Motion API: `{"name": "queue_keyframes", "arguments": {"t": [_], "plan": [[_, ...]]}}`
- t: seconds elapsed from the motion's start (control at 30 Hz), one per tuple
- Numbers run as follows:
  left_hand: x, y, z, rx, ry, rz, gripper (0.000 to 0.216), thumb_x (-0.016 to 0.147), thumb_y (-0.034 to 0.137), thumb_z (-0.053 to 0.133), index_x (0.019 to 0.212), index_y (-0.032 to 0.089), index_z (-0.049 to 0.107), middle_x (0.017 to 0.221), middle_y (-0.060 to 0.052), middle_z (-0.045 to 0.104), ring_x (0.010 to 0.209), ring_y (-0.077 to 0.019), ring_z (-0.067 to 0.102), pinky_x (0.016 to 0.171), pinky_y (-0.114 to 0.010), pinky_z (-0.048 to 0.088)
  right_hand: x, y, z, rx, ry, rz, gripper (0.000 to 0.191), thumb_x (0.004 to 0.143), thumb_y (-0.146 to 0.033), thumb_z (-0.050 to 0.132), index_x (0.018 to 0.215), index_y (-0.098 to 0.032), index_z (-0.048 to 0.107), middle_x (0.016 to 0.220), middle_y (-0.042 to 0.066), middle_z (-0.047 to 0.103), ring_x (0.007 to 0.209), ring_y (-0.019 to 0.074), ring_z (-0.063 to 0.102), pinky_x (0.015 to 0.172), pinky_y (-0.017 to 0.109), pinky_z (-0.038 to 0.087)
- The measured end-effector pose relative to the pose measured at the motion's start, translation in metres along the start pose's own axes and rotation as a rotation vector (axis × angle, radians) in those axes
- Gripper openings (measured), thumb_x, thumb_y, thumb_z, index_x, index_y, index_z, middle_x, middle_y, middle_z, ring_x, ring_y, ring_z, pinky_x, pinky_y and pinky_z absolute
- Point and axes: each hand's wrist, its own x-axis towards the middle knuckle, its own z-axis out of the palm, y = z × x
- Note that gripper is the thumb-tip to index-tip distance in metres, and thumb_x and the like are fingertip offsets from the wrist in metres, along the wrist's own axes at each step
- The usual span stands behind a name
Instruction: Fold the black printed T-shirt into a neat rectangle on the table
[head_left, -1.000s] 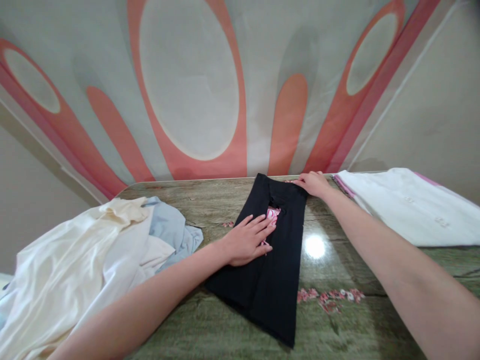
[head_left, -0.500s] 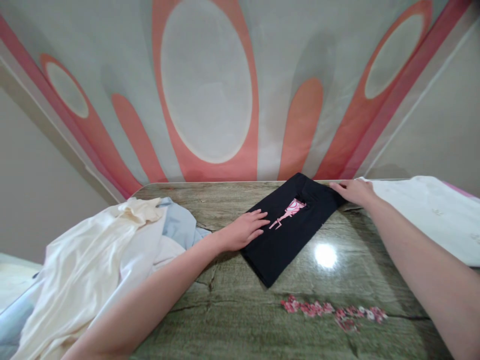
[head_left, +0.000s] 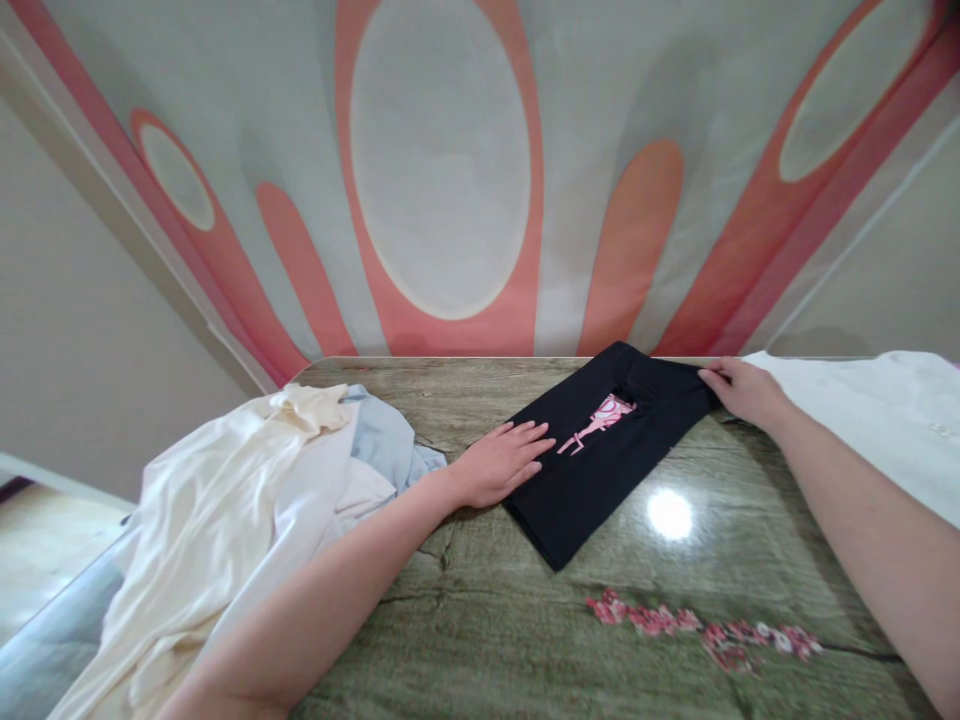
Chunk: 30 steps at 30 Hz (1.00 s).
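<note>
A black T-shirt (head_left: 592, 490) with a pink printed figure lies partly folded on the table, slanting up to the right. Flat on its left part rests my left hand (head_left: 501, 462), fingers spread and holding nothing. My right hand (head_left: 746, 390) pinches the shirt's far right corner between thumb and fingers, pulling that edge taut. Near the collar, a fold covers the upper end of the print.
Cream, white and pale blue clothes (head_left: 225, 480) are heaped at the table's left edge. A white garment (head_left: 870, 410) lies at the right. The wood-patterned table (head_left: 480, 620) meets a wall with a pink and orange pattern (head_left: 442, 180).
The view has swung slightly left, so everything sits further right. My right hand has shifted a little outward and now pinches the shirt's corner; my left hand stays flat on the shirt.
</note>
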Motion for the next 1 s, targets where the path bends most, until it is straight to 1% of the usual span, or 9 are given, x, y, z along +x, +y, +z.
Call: {"name": "queue_keyframes", "arguments": {"t": [0.1,0.3,0.43,0.53,0.6,0.7,0.8,0.9,1.0], "plan": [[-0.001,0.0,0.0,0.005,0.003,0.003,0.042,0.095,0.034,0.024,0.135,0.024,0.03,0.144,-0.004,0.025,0.133,-0.0155,0.018,0.107,-0.035,0.014,0.0,-0.001,0.001,0.013,-0.006,0.042,0.019,0.082,-0.033,0.048,0.085,-0.018,0.059,0.083,0.009,0.065,0.074,0.0189,0.055,0.065,0.026,0.038],[-0.001,-0.001,0.002,0.011,0.005,0.011,0.043,0.095,0.034,0.024,0.135,0.022,0.03,0.144,-0.004,0.025,0.133,-0.0159,0.019,0.107,-0.035,0.014,0.001,0.002,0.002,0.001,-0.039,0.141,0.023,0.082,-0.037,0.047,0.088,-0.02,0.06,0.084,0.009,0.065,0.073,0.02,0.056,0.062,0.028,0.036],[-0.001,-0.002,0.003,-0.007,0.012,0.01,0.042,0.094,0.034,0.025,0.135,0.023,0.031,0.144,-0.004,0.026,0.133,-0.0163,0.019,0.107,-0.036,0.014,0.002,0.002,0.003,-0.007,-0.038,0.164,0.023,0.082,-0.038,0.046,0.088,-0.02,0.06,0.086,0.009,0.066,0.075,0.0208,0.057,0.062,0.029,0.036],[-0.001,0.001,0.001,-0.051,0.044,0.005,0.039,0.094,0.032,0.028,0.131,0.022,0.036,0.141,-0.005,0.031,0.131,-0.0173,0.023,0.106,-0.037,0.018,0.002,0.001,0.002,0.005,-0.049,0.171,0.023,0.082,-0.038,0.047,0.088,-0.02,0.06,0.085,0.008,0.066,0.076,0.0204,0.057,0.062,0.028,0.037],[-0.001,0.006,-0.003,-0.109,0.104,-0.028,0.033,0.093,0.03,0.031,0.122,0.021,0.045,0.134,-0.006,0.04,0.126,-0.0172,0.032,0.103,-0.035,0.024,0.002,0.0,0.001,0.021,-0.055,0.17,0.025,0.081,-0.039,0.047,0.088,-0.02,0.061,0.085,0.008,0.066,0.077,0.0204,0.057,0.063,0.028,0.037],[-0.002,0.016,-0.009,-0.185,0.204,-0.157,0.024,0.09,0.033,0.038,0.099,0.018,0.055,0.107,-0.007,0.056,0.103,-0.017,0.05,0.09,-0.03,0.038,0.001,-0.002,-0.001,0.057,-0.047,0.155,0.03,0.082,-0.041,0.044,0.09,-0.018,0.062,0.088,0.01,0.065,0.081,0.0212,0.057,0.067,0.029,0.038],[-0.003,0.025,-0.011,-0.195,0.196,-0.262,0.025,0.085,0.04,0.046,0.081,0.018,0.057,0.083,-0.003,0.056,0.08,-0.0158,0.054,0.074,-0.027,0.041,0.0,-0.004,-0.004,0.142,-0.019,0.168,0.032,0.083,-0.039,0.041,0.093,-0.017,0.062,0.095,0.011,0.065,0.088,0.0227,0.056,0.075,0.03,0.039],[-0.004,0.03,-0.008,-0.188,0.145,-0.295,0.027,0.079,0.045,0.054,0.076,0.018,0.057,0.077,-0.002,0.055,0.074,-0.0151,0.053,0.066,-0.025,0.04,0.0,-0.002,-0.004,0.217,0.0,0.2,0.03,0.082,-0.03,0.037,0.094,-0.019,0.062,0.099,0.009,0.064,0.093,0.0216,0.055,0.08,0.029,0.039],[-0.005,0.031,-0.004,-0.182,0.125,-0.299,0.025,0.076,0.043,0.058,0.075,0.018,0.057,0.076,-0.002,0.055,0.074,-0.0156,0.052,0.064,-0.024,0.039,-0.001,0.0,-0.002,0.239,0.008,0.216,0.03,0.077,-0.025,0.038,0.094,-0.021,0.062,0.094,0.006,0.065,0.089,0.0207,0.057,0.078,0.03,0.041]]}}
